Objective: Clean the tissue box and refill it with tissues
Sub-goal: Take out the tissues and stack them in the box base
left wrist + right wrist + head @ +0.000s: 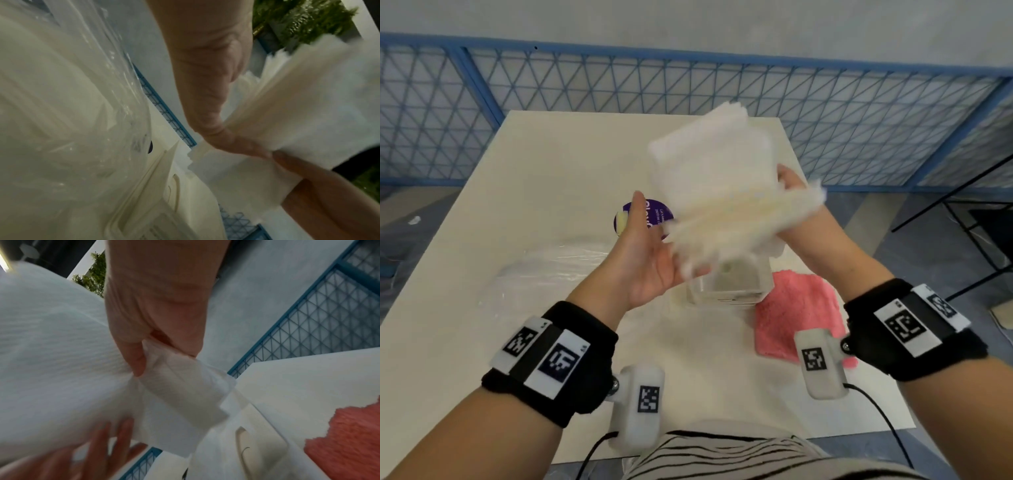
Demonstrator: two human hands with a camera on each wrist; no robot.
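Tissues, one thick stack, are raised above one clear tissue box: right hand pinches its far edge, left hand spread flat beneath. One pink cloth lies right.

Both forearms are raised in front of the body, each wrist wrapped in a black band fitted with white coded markers. The left hand is turned palm up, thumb upright and fingers extended, supporting a stack of tissues from below. The right hand is closed on the stack's right side, thumb and fingers pinching it.
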